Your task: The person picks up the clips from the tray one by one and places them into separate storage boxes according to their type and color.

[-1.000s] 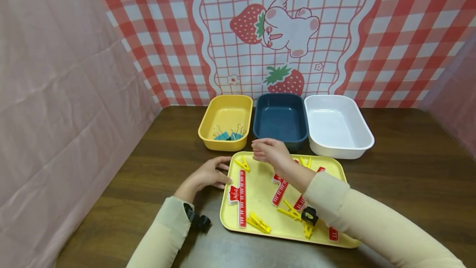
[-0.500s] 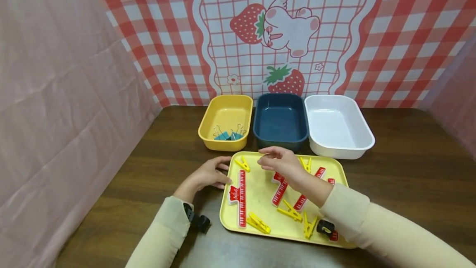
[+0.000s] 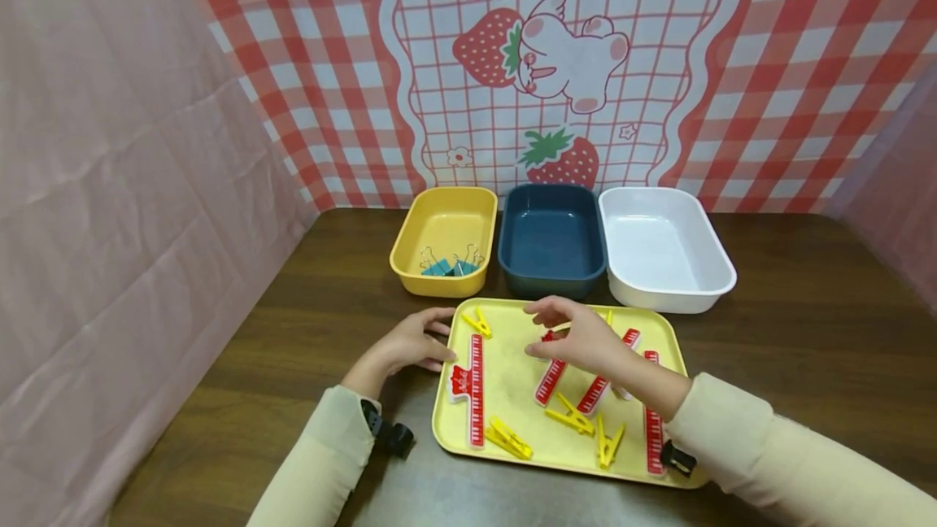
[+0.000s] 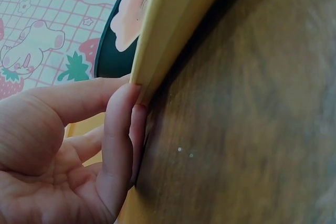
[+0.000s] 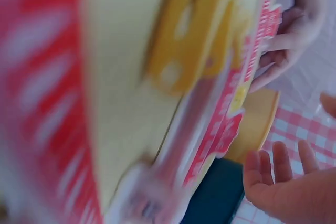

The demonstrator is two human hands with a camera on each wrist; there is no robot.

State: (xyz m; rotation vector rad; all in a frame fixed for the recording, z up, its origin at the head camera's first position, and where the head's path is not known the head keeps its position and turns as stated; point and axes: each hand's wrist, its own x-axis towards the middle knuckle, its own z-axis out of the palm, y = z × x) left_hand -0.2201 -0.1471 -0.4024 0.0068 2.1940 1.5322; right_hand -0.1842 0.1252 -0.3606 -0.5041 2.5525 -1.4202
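Observation:
A pale yellow tray carries several red-and-white bars with a piano-key pattern and several yellow clothespins. My left hand rests at the tray's left edge; in the left wrist view its fingertips touch the rim from outside. Over the tray's upper middle hovers my right hand, its fingers parted and gently bent, holding nothing. Beneath it lies a tilted piano-key bar, partly hidden by the hand. The right wrist view shows the spread fingers of the right hand, apart from the blurred clothespin.
Behind the tray, three bins stand side by side: a yellow one with blue binder clips, a dark blue one and a white one. A checked cloth hangs behind them.
My right hand has moved right and toward the front over the tray, its thumb and fingers spreading apart. The left hand and the things on the tray have stayed in place.

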